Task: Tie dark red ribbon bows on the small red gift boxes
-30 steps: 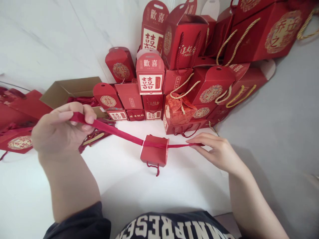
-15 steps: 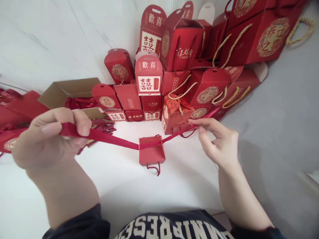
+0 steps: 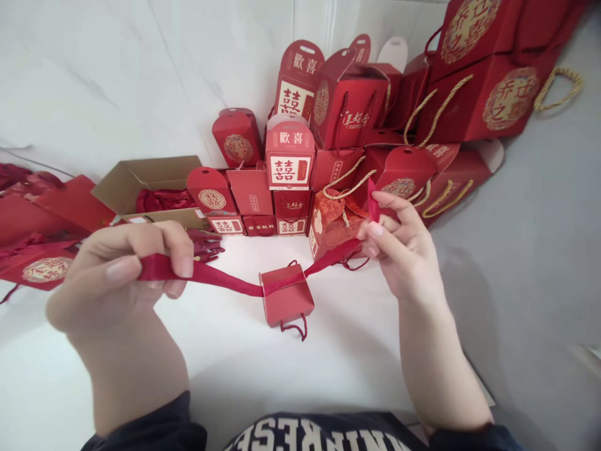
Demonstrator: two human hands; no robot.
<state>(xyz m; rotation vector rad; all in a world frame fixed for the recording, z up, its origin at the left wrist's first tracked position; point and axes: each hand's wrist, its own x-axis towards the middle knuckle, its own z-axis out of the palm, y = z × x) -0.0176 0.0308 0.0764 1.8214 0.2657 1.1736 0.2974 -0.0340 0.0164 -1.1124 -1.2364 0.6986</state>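
Note:
A small red gift box [image 3: 288,304] with dark red cord handles sits on the white table in front of me. Across its top runs a red ribbon [image 3: 225,280], its two ends lifted off to either side. My left hand [image 3: 126,269] is closed on the left end, which passes between thumb and fingers. On the other side, my right hand [image 3: 404,250] pinches the right end between thumb and fingers, and a short tail of ribbon stands up above the fingertips. Both stretches of ribbon hang slightly slack between the hands and the box.
Behind the box, several red gift boxes [image 3: 290,153] are stacked against the wall, rising higher at the right. A cardboard carton [image 3: 154,166] holding red ribbon stands at the back left. More red packaging [image 3: 70,203] lies at the far left on the white table [image 3: 244,376].
My right hand has moved slightly left and now pinches the ribbon with its tail pointing up. The ribbon has slackened a little. The view has shifted slightly, and the box has turned a little.

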